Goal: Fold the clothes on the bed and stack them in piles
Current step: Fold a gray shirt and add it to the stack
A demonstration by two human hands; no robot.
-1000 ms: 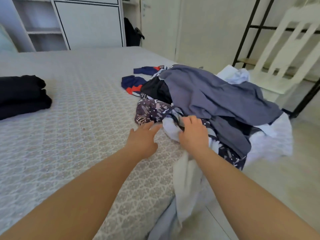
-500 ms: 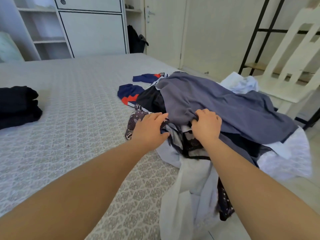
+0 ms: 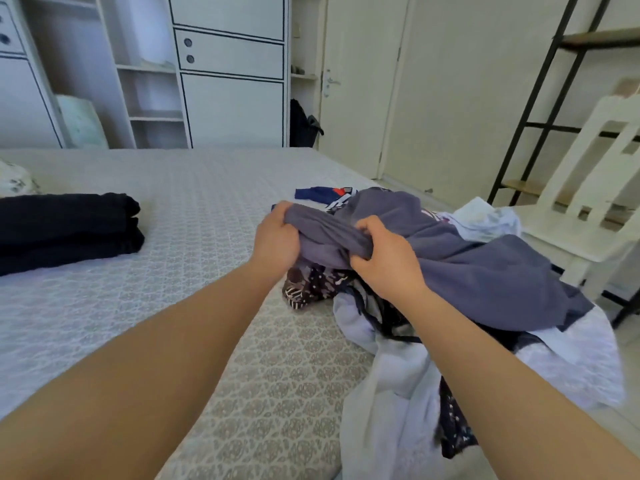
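Note:
A heap of unfolded clothes lies at the right side of the bed (image 3: 173, 306). On top is a grey-blue garment (image 3: 485, 268). My left hand (image 3: 275, 239) and my right hand (image 3: 384, 261) both grip its bunched near edge, lifted a little above the heap. Under it lie a dark patterned garment (image 3: 311, 289), a pale white-blue cloth (image 3: 391, 393) that hangs over the bed's edge, and a navy piece with red (image 3: 322, 194) further back. A folded pile of black clothes (image 3: 69, 230) sits at the left of the bed.
A white chair (image 3: 588, 202) stands right beside the heap, with a black metal shelf frame (image 3: 530, 109) behind it. White wardrobes (image 3: 228, 88) and a door (image 3: 360, 84) line the far wall. A pillow (image 3: 15, 180) shows at the far left.
Both hands left the patterned and white cloth at the heap's near edge, moved up and took hold of the grey-blue garment's edge, which is now bunched and raised. The view has tilted upward.

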